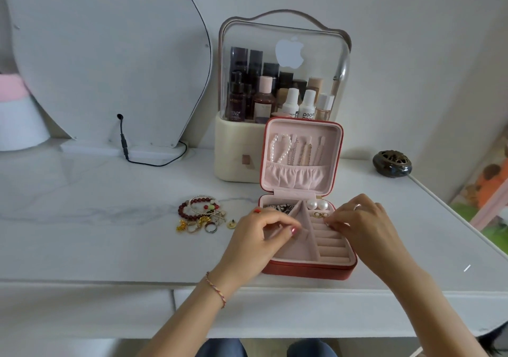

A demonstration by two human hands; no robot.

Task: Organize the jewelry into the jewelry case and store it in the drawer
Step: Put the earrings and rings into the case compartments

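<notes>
Sorting small pieces into the open jewelry case (pixel 308 270) on the white desk (pixel 110 246).

Both hands work over the case's near tray: the left hand (pixel 258 237) has its fingers curled in a pinch over the left compartment, the right hand (pixel 362 224) pinches at the ring rolls, though what either holds is too small to tell. Pearl earrings (pixel 317 205) and a small pair already sit at the far end; necklaces hang in the lid. A pile of loose jewelry (pixel 202 215) waits just left of the case, so the likely next move is reaching left for another piece. Behind stand a clear cosmetics box (pixel 283 54), a mirror (pixel 110 54) and a dark round burner (pixel 392 163) to the far right.
</notes>
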